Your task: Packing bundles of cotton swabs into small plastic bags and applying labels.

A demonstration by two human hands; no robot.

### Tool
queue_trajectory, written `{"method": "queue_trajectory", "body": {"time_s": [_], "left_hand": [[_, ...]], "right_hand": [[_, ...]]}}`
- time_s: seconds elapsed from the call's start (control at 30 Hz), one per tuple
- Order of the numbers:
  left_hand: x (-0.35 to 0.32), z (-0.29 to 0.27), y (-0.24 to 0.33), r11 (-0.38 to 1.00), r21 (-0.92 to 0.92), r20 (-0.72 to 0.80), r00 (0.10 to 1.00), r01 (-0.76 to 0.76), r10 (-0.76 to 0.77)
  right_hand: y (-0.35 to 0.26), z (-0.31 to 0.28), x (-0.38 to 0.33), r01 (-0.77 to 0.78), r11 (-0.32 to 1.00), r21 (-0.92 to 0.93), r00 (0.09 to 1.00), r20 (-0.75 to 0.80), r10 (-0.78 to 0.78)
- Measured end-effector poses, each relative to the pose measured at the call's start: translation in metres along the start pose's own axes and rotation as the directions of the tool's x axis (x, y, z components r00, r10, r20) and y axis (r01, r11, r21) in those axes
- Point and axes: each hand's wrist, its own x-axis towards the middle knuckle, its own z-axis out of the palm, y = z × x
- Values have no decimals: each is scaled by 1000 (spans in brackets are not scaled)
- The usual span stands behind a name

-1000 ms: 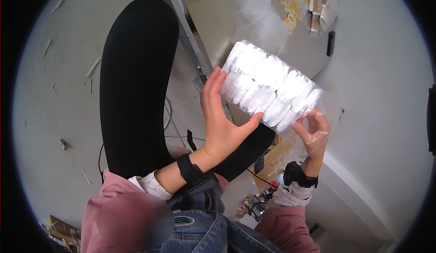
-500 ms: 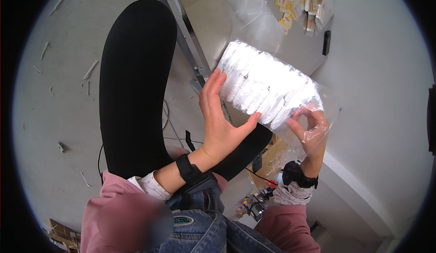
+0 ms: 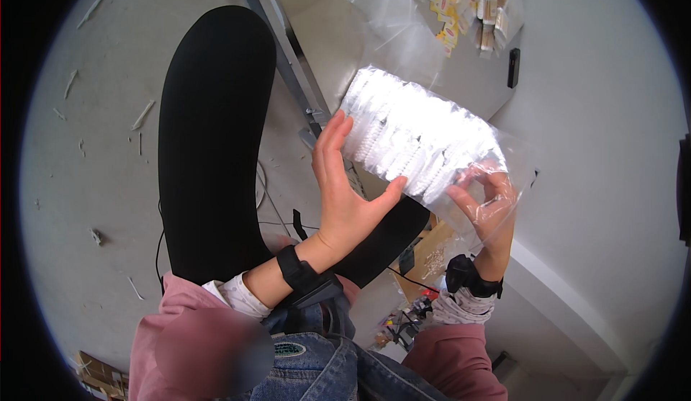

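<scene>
A clear plastic bag [image 3: 421,138] packed with rows of small white pieces is held up in front of me, tilted down to the right. My left hand [image 3: 347,192] cups its near left end, palm up, thumb pressed against the bag's lower edge. My right hand [image 3: 488,201] pinches the bag's loose, clear right end between thumb and fingers, seen through the plastic. Both wrists carry black bands, and the sleeves are pink.
A black curved chair back [image 3: 212,134] stands to the left, over a grey floor with scattered scraps. A grey table [image 3: 461,77] beyond the bag holds empty clear bags [image 3: 392,12], small yellow-and-white packets [image 3: 468,8] and a black stick-shaped item [image 3: 512,68]. A white wall fills the right.
The bag has turned from showing its rounded ends to its broad flat side. My right hand slid up along the bag's clear right end; my left hand stayed in place.
</scene>
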Motion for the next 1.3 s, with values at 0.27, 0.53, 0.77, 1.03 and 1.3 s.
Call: {"method": "queue_trajectory", "body": {"time_s": [0.27,0.53,0.77,1.03,1.3], "left_hand": [[-3,-7,26,959,-58,2,960,-279,280],[-3,1,151,610,207,715,544,-765,439],[47,4,155,584,111,827,401,-804,395],[83,-8,138,659,-109,867,253,-744,429],[89,1,105,689,-264,784,266,-675,561]], "right_hand": [[-15,3,-2,-34,998,49,999,9,33],[-36,1,4,-45,992,-119,995,84,55],[-18,-29,7,20,988,152,910,407,-81],[24,-127,32,43,880,473,972,184,-146],[148,-84,294,144,838,-527,844,-376,-382]]}}
